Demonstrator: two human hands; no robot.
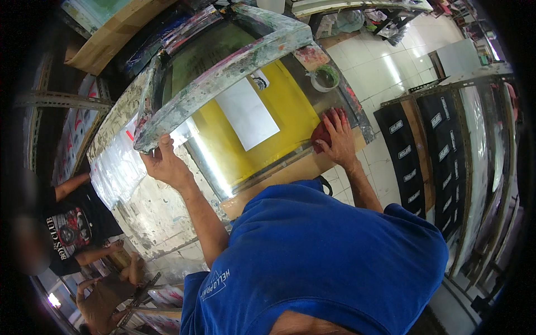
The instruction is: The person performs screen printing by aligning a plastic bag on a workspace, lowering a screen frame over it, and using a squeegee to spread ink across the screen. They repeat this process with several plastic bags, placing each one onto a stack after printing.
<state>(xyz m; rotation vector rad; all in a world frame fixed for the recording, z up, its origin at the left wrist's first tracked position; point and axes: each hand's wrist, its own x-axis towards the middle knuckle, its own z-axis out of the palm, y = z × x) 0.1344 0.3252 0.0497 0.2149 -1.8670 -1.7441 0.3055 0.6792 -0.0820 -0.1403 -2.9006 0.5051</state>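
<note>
A paint-smeared screen printing frame (223, 81) is tilted up over a yellow board (296, 106) on the work table. My left hand (170, 167) grips the frame's near left corner, thumb on top and the other fingers partly hidden. Beneath the raised frame, a white sheet of paper (251, 120) lies on the yellow surface; a small dark print (259, 81) shows close to its far end. At the board's right edge, my right hand (339, 137) rests over a dark red wadded rag (320, 134), its fingertips stained red.
A roll of tape (325, 79) sits beyond my right hand. Clear plastic sleeves (118, 167) are piled on the table's left. A person in a black shirt (75, 223) is at the left, another person (106, 296) below. Racks with black printed panels (402, 156) stand at the right.
</note>
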